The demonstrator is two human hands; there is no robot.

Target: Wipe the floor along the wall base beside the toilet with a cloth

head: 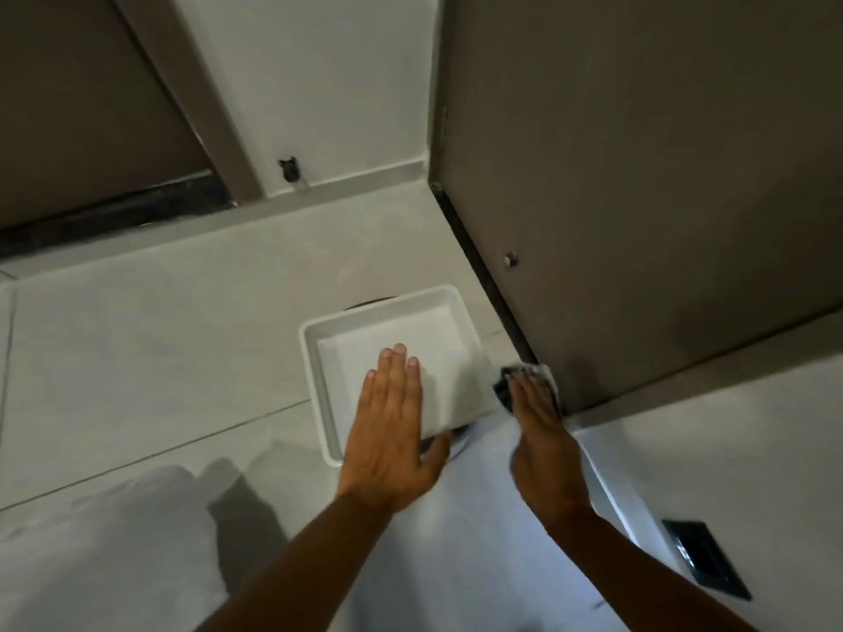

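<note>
My right hand [538,412] presses a dark and grey cloth [506,383] onto the pale tiled floor [159,358], right at the dark base strip [479,262] of the brown wall panel. Only the cloth's far edge shows past my fingertips. My left hand [392,417] lies flat on a white square bin [387,321] just left of the cloth, fingers straight and thumb hooked round its near edge. The white toilet [114,554] fills the lower left.
A dark round rim [365,305] shows under the bin. A black flush plate [705,563] sits on the white wall at lower right. A dark door [82,107] and a grey skirting [356,184] close off the far side.
</note>
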